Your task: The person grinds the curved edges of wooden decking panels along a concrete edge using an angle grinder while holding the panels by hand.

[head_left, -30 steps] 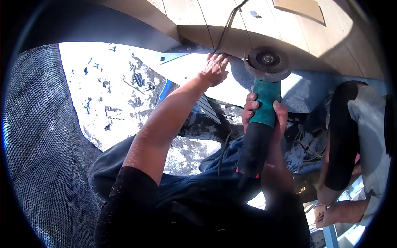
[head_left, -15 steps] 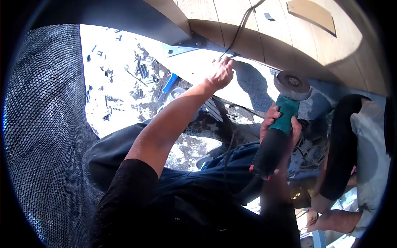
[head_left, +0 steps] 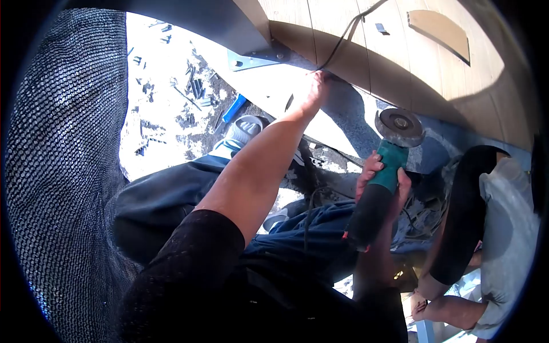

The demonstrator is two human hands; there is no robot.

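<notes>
I see the right hand right of centre, its grip closed firmly around the grinder, a smooth green-and-black cylinder topped by a round, dusty disc. The left hand sits upper centre with bunched fingers at the edge of the grained wooden planks, beside a thin dark cord; I can't tell whether its grip holds anything. Coarse woven mesh fills the left. Compared with a second ago, the disc is lower and further right, and the left fingers are less spread.
</notes>
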